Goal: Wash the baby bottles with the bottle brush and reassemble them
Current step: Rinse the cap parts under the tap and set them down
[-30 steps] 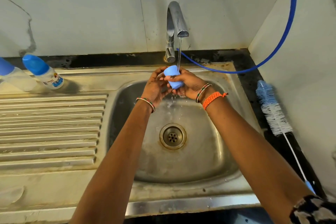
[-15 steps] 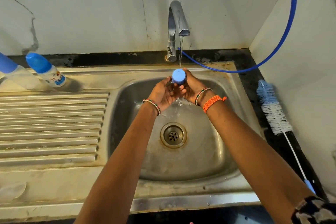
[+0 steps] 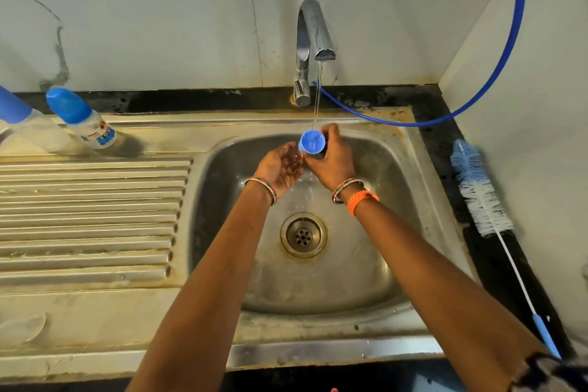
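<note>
Over the stainless sink basin (image 3: 397,264), your right hand (image 3: 331,162) grips the blue bottle cap (image 3: 312,142) mouth-up under the tap stream (image 3: 316,99), while your left hand (image 3: 280,165), fingers relaxed and apart, waits at its 8 o'clock.

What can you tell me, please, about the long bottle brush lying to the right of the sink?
The long bottle brush with blue and white bristles lies flat on the dark counter between the steel sink and the wall. Its bristle head, blue at the tip and white below, points away; a thin white stem runs toward the camera to a blue plastic handle. Neither hand touches it.
</note>
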`<state>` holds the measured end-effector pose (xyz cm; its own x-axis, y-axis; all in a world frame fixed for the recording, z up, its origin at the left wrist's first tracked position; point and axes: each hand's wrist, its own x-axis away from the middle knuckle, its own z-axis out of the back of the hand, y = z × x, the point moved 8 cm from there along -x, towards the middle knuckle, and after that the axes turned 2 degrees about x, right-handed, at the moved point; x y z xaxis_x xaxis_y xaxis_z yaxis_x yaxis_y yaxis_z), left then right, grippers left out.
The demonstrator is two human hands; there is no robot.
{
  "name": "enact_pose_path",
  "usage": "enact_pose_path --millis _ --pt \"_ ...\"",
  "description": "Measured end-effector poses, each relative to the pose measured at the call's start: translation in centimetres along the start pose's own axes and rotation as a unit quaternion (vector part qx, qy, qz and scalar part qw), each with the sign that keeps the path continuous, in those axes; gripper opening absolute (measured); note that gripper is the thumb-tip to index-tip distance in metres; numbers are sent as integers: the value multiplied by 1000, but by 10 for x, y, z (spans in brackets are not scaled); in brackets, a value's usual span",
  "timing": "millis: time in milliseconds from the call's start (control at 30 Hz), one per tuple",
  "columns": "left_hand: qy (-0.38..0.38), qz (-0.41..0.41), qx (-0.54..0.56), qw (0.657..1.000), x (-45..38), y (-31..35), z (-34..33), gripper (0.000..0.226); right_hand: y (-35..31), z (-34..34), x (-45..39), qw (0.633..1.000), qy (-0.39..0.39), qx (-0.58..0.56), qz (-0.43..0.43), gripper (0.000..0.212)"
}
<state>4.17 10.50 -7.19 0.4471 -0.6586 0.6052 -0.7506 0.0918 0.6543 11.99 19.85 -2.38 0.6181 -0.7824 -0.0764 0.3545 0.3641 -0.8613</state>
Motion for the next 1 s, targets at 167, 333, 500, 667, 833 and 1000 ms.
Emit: enact_pose_path --millis 167,333,500,667,833,1000 --pt "98 -1 -38 995 -4 -6 17 15 -11 -18 -17 998 -15 48 -36 46" --pt "84 -7 -16 996 -7 -3 27 20 -9 -31 -23 991 -45 55 -113 33" --pt "38 -49 -38 997 -6 12 26 29 1 -48 20 745 -124 -508 -413 38" --pt "-2 -50 -63 997 2 14 4 29 1 -50 26 699 -136 -566 -416 48" --pt "42 -29 -65 997 2 5 17 24 2 -36 11 861 -94 -394 -309 27" --pt "83 -17 -42 995 4 -1 40 34 2 -14 6 989 -24 -84 -122 49"
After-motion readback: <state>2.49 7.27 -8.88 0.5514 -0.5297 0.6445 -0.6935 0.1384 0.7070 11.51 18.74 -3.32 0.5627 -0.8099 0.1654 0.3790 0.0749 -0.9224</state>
